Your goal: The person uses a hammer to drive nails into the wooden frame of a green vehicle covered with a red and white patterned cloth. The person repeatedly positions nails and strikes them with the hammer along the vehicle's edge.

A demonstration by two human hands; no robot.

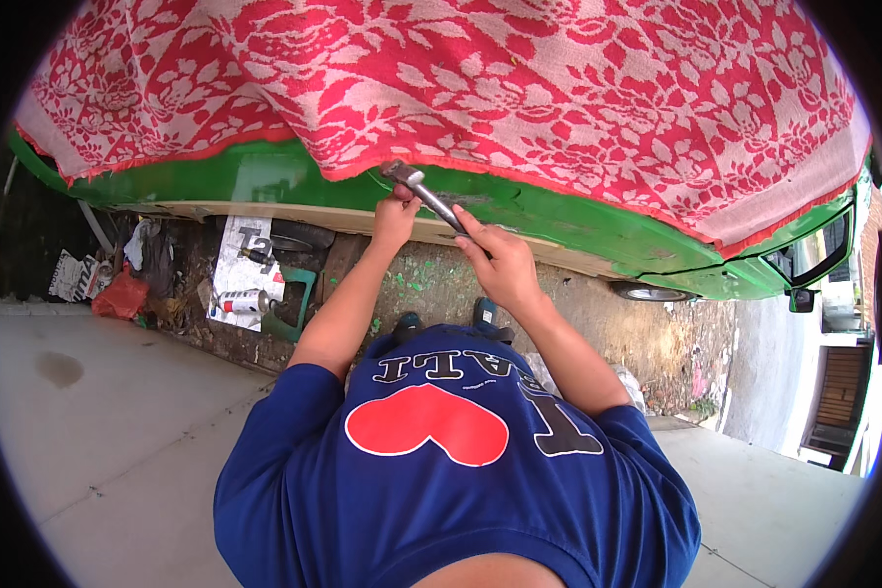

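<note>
A red and pale flowered blanket point(519, 88) drapes over a green vehicle point(559, 218), leaving a strip of its green side panel bare. My right hand point(502, 263) is wrapped round the handle of a metal hammer point(439, 210). The hammer slants up and leftward, its head close to the panel just below the blanket's red hem. Right by the hammer head, my left hand point(396, 221) is closed against the panel's lower edge. What its fingers hold, if anything, is hidden. Dark scuffs mark the green paint right of the hammer.
On the ground at left lie a printed sheet point(227, 250) with a can point(243, 301) on it, a green frame-like object point(299, 302), a red plastic bag point(121, 292) and litter. A wheel point(654, 291) and side mirror point(803, 300) show at right. My shoes stand below my hands.
</note>
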